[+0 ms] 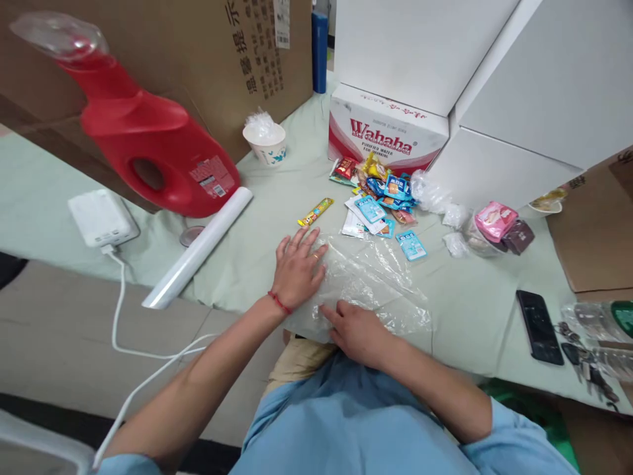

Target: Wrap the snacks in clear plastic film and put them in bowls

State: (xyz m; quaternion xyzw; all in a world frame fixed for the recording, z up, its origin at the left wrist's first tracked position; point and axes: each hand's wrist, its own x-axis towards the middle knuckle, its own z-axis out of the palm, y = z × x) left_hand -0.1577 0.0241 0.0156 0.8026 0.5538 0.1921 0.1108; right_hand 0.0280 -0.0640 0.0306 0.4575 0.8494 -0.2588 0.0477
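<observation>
A clear plastic bag (376, 284) lies flat on the cloth at the table's front edge. My left hand (299, 267), with a red string at the wrist, rests spread on the bag's left side. Lower down, my right hand (359, 330) touches the bag with its index finger stretched out and the other fingers partly curled. Just beyond my left fingertips is a yellow snack stick (315, 212). Behind the bag sits a pile of small wrapped snacks (386, 188), with a light-blue packet (411, 245) lying apart in front of it.
A red jug (163, 142), a white power bank (103, 218) with a cable, and a white roll (198, 251) are at left. A paper cup (267, 142) and a Wahaha carton (386, 128) stand behind. Rightward lie crumpled plastic (435, 194), a phone (540, 328) and keys (588, 366).
</observation>
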